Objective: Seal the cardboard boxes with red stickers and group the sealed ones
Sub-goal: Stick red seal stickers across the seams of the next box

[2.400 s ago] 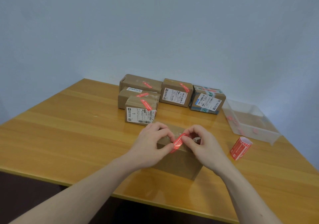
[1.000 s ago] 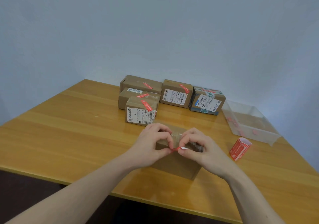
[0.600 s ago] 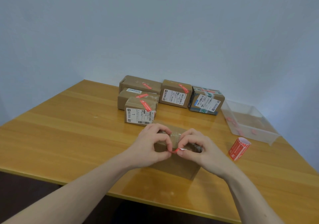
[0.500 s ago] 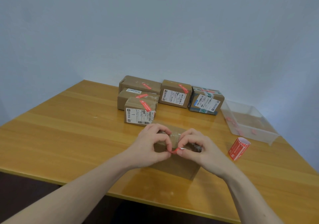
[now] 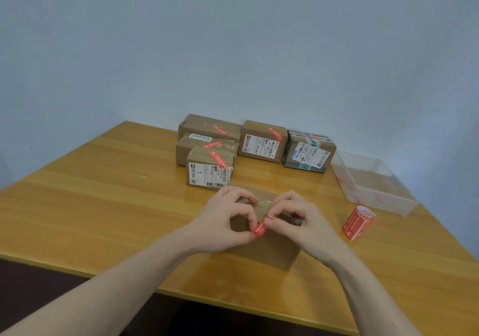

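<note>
Both forearms are bare up to the frame's lower edge, with no sleeve in view. The left hand (image 5: 220,221) and right hand (image 5: 300,221) wear nothing; fingernails are short and unpainted.

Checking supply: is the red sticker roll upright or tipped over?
Tipped: the red sticker roll lies on its side on the table.

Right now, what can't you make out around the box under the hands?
- Head view: top seam of the near box is covered by the left hand and right hand.
- Red sticker: only part shows between the pinching fingertips; whether it touches the box is unclear.
- Print on the sticker roll and the far boxes' labels: too small to read.
</note>
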